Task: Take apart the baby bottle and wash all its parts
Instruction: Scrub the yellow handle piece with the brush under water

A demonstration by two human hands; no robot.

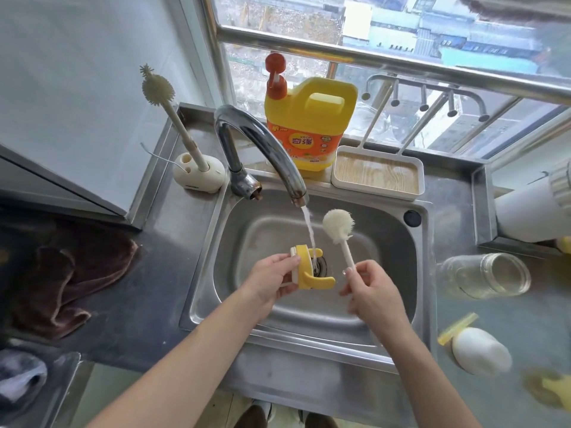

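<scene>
Over the steel sink (395,291), my left hand (272,279) grips the bottle's yellow collar with two handles (309,267), held under the water running from the tap (262,146). My right hand (370,291) holds the white handle of a bottle brush (338,227), its bristle head up and just right of the stream. The clear glass bottle body (485,274) lies on its side on the counter to the right. A white cap with a yellow rim (475,347) lies nearer to me on that side.
A yellow detergent jug with a red pump (309,122) stands behind the tap. A white drying tray (377,176) sits to its right. Another brush stands in a white holder (197,174) at the left. A brown cloth (61,279) lies on the left counter.
</scene>
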